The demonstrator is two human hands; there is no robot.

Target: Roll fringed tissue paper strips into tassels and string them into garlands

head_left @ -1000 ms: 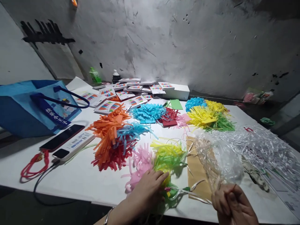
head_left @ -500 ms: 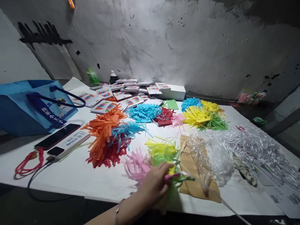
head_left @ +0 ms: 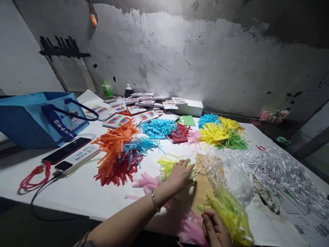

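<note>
Tassels (head_left: 232,218) pinched in right hand (head_left: 217,229), left (head_left: 180,175) spread

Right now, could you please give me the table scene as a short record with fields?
Left hand: palm down, over the pale yellow tassels
Right hand: curled shut, between yellow-green tassels and pink tassels; what it grips is unclear
Table's left: blue bag, phone, white device
Middle: orange tassels
Back: printed flat boxes
Table's right: silvery strands
</note>
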